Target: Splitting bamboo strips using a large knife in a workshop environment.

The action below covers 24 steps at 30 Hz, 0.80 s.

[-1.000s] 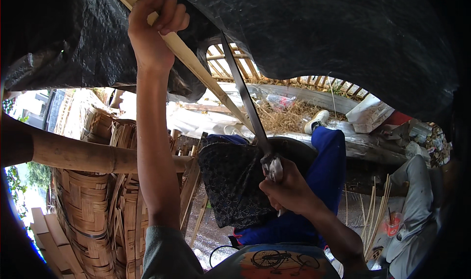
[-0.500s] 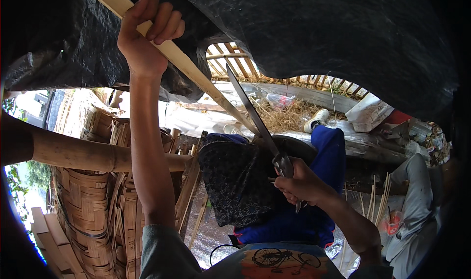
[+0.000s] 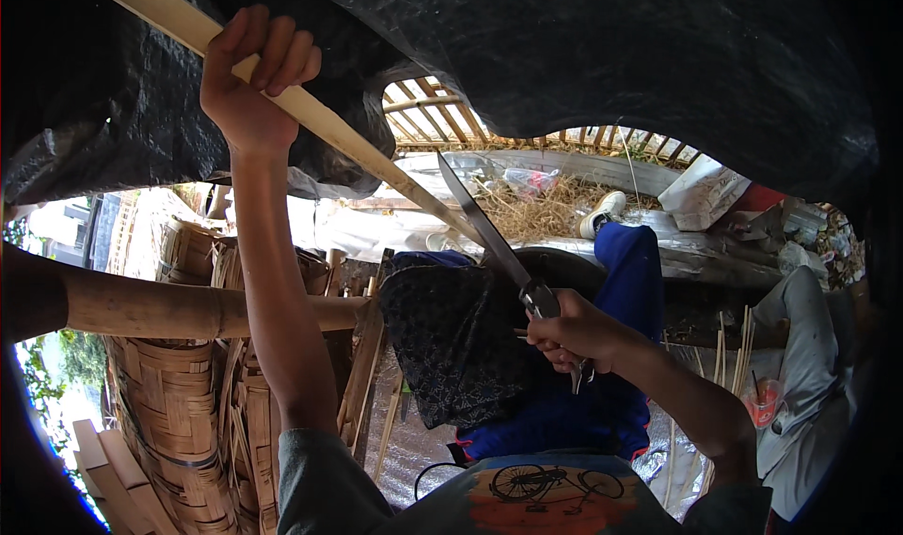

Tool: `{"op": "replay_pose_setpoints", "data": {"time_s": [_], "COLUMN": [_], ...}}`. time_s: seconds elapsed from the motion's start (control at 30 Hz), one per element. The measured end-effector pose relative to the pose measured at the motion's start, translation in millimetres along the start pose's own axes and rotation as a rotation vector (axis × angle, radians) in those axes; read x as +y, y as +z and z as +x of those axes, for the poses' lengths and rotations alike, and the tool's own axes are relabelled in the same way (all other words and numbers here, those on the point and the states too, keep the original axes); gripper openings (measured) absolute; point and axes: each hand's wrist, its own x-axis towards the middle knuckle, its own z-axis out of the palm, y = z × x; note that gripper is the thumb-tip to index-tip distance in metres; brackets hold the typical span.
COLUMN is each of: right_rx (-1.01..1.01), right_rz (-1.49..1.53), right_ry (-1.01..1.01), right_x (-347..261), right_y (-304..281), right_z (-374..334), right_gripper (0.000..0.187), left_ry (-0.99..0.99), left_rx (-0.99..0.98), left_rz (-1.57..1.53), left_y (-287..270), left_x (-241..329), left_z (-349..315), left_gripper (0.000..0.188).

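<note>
My left hand (image 3: 246, 107) is raised at the upper left, its fingers wrapped round a long pale bamboo strip (image 3: 362, 154). The strip slants down to the right, and its lower end meets the blade of a knife (image 3: 484, 223) above my lap. My right hand (image 3: 578, 333) grips the knife by its dark handle, the blade pointing up and to the left. A second small item, with a thin stick-like end and a metal end, pokes out of that fist; its kind is unclear. Over my thigh lies a dark patterned cloth (image 3: 451, 347).
Woven bamboo baskets (image 3: 169, 403) stand at the left, below a thick bamboo pole (image 3: 150, 300). Black plastic sheeting (image 3: 611, 55) hangs overhead. Thin sticks (image 3: 738, 356) and a red cup (image 3: 763, 403) are at the right, beside another person's grey trouser leg (image 3: 801, 347).
My left hand and the bamboo strip have shifted left and slightly down, bringing the strip's upper end into view. The knife has moved slightly, its tip now lower. Both grips are kept.
</note>
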Motion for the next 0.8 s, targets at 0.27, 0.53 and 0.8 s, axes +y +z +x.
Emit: {"op": "replay_pose_setpoints", "data": {"time_s": [0.27, 0.53, 0.8], "right_rx": [0.209, 0.025, 0.172], "right_rz": [-0.513, -0.267, -0.525], "right_ry": [-0.506, -0.267, -0.557], "right_x": [-45, 46, -9], "right_y": [42, 2, 30], "right_z": [-39, 23, -19], "right_gripper": [0.036, 0.017, 0.019], "left_ry": [0.024, 0.042, 0.077], "left_rx": [0.043, 0.067, 0.058], "left_rz": [0.018, -0.012, 0.035], "left_y": [3, 8, 6], "left_x": [-1, -6, -7], "left_z": [4, 8, 2], "left_gripper": [0.034, 0.033, 0.033]}}
